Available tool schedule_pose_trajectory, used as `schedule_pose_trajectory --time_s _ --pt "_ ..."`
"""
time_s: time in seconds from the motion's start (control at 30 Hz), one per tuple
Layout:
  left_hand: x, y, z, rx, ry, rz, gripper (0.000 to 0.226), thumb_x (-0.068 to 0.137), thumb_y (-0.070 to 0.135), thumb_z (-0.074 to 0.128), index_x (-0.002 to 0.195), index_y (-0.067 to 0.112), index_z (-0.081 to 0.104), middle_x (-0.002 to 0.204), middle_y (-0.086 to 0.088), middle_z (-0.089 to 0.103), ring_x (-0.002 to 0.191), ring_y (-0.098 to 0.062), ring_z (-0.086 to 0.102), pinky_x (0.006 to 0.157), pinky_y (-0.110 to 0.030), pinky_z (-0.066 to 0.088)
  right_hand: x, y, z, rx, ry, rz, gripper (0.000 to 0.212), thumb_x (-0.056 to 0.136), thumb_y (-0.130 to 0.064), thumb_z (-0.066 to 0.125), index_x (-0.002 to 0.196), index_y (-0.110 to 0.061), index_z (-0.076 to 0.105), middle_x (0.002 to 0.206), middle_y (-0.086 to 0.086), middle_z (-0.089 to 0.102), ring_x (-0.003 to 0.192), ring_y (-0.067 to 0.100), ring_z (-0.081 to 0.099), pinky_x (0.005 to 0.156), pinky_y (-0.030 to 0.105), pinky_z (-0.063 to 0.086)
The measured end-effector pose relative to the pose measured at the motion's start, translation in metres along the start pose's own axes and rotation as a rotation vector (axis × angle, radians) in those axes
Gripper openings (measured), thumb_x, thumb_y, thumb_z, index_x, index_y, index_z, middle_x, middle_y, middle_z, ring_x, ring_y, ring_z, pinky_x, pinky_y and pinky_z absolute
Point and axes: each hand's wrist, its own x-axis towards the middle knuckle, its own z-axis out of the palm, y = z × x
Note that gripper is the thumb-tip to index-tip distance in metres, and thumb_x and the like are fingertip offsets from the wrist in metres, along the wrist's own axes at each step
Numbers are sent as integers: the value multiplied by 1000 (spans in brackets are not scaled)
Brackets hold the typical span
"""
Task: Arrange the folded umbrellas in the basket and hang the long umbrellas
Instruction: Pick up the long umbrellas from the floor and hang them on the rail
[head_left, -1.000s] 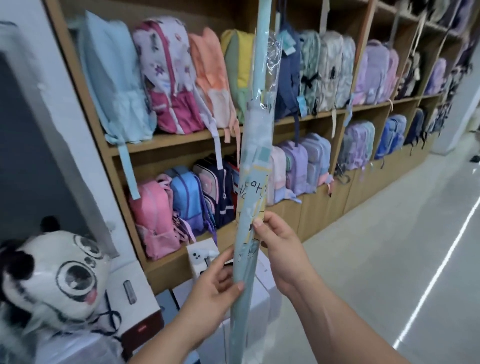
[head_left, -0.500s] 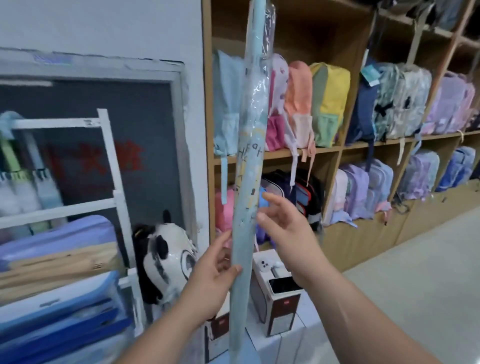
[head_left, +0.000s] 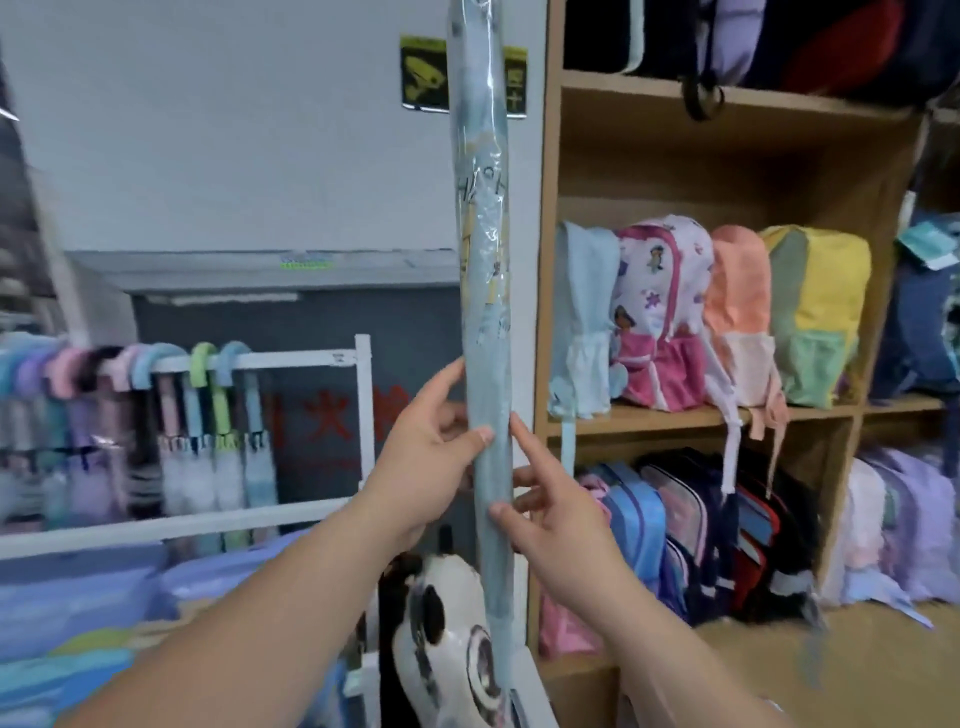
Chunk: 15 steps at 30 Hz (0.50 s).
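Blue long umbrella (head_left: 483, 312) now near white rack (head_left: 291, 359)

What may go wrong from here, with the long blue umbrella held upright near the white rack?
The long umbrella is in plastic wrap; the left hand grips it, but the right hand holds it only with thumb and fingertips, so it may slide down.
The white rack is crowded with hooked handles; hanging one more may knock off a neighbour.
Its lower end passes close to the panda plush and may push it.
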Motion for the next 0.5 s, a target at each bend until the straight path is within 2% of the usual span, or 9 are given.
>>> schedule_pose_trajectory --time_s 0.1,0.17,0.27,0.4,0.5 --pt "23 15 -19 22 27 11 69 97 4 60 144 51 40 108 0 74 101 -24 73 78 -46 61 35 -4 11 7 5 -77 83 90 -15 70 142 -64 27 92 -23 62 79 2 62 71 17 52" --pt "32 19 -36 46 47 31 71 97 6 62 146 51 37 104 0 75 98 -23 74 76 -44 62 54 -8 21 23 -17 -119 82 91 -14 69 144 -61 25 93 -24 61 81 1 62 71 16 51" --pt "39 18 -69 123 67 50 70 97 13 64 144 57 35 100 4 75 98 -19 73 80 -53 61 82 -17 38 50 -37 -164 81 92 -14 68 148 -55 26 91 -21 61 81 1 61 73 16 51" --pt "49 15 -117 207 14 79 71 99 14 59 145 61 32 103 5 73 97 -16 72 76 -48 63 118 -34 75 37 -56 -200 80 92 -18 68 147 -59 25 95 -13 64 90 8 65 79 28 59" --pt "67 15 -159 186 37 116 70 100 11 57 139 65 36 103 3 73 98 -20 72 74 -50 63 145 -52 111 69 -37 -215 79 92 -16 69 146 -58 29 93 -9 64 85 13 68 75 33 61"
